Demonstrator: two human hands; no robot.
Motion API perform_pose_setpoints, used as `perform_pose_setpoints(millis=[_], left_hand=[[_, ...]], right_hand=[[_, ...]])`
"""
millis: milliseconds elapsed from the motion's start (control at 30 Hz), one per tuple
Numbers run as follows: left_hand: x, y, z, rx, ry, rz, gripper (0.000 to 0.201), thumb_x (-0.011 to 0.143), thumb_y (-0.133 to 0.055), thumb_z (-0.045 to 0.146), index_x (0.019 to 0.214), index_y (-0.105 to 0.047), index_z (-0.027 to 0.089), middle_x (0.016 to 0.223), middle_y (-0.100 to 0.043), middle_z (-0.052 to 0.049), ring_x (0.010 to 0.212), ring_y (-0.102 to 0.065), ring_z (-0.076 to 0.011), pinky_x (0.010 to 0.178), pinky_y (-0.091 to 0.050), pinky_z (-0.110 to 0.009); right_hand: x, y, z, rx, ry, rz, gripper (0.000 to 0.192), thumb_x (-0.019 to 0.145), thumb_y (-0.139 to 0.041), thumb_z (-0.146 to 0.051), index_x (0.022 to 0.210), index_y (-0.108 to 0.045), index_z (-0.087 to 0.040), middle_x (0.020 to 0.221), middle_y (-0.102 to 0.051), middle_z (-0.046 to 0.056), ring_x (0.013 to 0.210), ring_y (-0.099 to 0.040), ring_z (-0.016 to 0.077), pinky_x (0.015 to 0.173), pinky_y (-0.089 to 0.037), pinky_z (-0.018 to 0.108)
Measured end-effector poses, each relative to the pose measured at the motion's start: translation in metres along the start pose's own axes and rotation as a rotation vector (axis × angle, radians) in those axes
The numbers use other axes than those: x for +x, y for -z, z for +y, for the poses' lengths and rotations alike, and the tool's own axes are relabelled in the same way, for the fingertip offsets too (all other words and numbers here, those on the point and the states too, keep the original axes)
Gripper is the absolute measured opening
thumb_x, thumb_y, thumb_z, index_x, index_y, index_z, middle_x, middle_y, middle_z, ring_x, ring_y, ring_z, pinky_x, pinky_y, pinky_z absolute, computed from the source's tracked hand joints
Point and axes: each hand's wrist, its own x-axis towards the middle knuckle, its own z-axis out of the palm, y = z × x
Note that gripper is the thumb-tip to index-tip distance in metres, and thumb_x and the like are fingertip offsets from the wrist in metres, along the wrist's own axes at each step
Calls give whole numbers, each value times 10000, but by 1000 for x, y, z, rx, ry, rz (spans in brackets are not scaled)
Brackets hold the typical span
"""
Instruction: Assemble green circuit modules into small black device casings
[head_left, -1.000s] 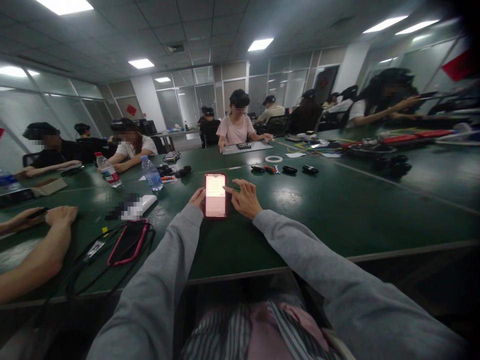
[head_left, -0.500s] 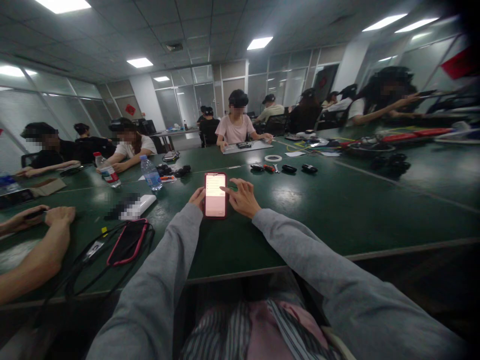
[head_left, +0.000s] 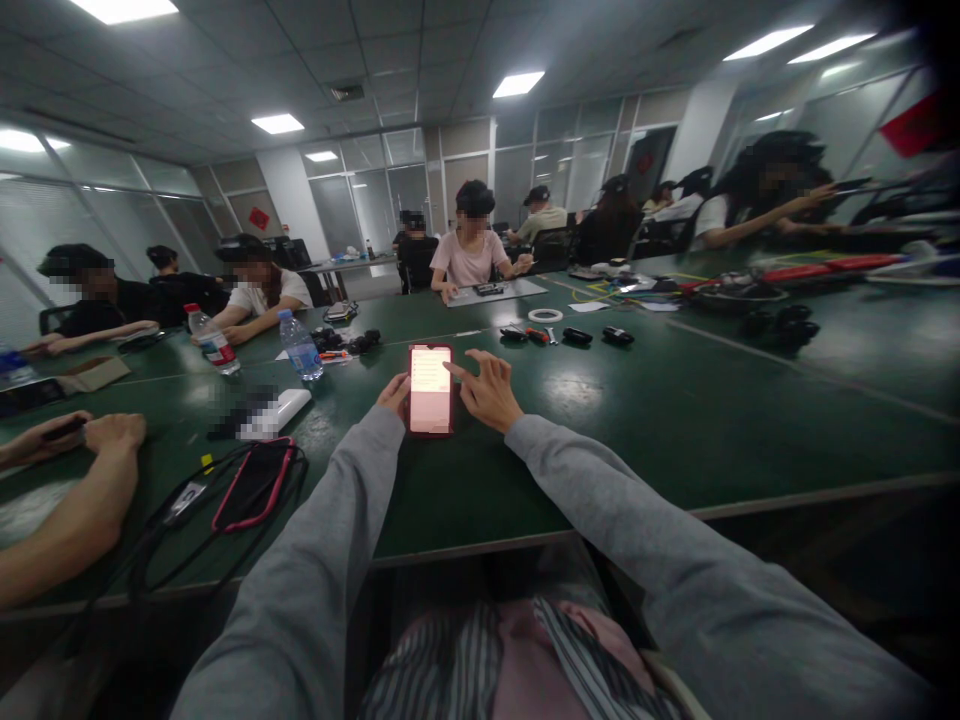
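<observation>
Recessed ceiling panels point(head_left: 519, 84) give cool, even light, yet the room reads dim. The phone screen point(head_left: 430, 388) glows washed-out pink, its text unreadable. Soft glare patches lie on the green counter point(head_left: 675, 420) toward its far edge. Wide-angle bending curves the edges; the right corners smear and darken. Faces are pixelated.

The right hand point(head_left: 491, 392) has lifted its forefinger from the middle of the phone point(head_left: 430, 390) screen toward the right edge.
</observation>
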Motion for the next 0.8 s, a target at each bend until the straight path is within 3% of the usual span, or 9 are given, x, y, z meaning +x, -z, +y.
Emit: perform_pose_setpoints(millis=[467, 800], left_hand=[[2, 1, -3, -28, -5, 18, 467, 664, -770, 384, 1047, -602, 178, 1035, -688, -106, 995, -636, -287, 905, -463, -486], [4, 8, -5, -14, 9, 24, 471, 666, -764, 396, 1049, -596, 181, 1027, -685, -100, 960, -646, -283, 878, -480, -475]], right_hand=[[0, 2, 0, 3, 46, 0, 538, 853, -473, -209, 1360, -430, -383, 1337, -353, 69, 1194, -304, 275, 957, -186, 424], [-10, 4, 8, 18, 165, 4, 420, 830, -530, -213, 1199, -601, -399, 1277, -448, 41, 1167, -341, 268, 946, -188, 425]])
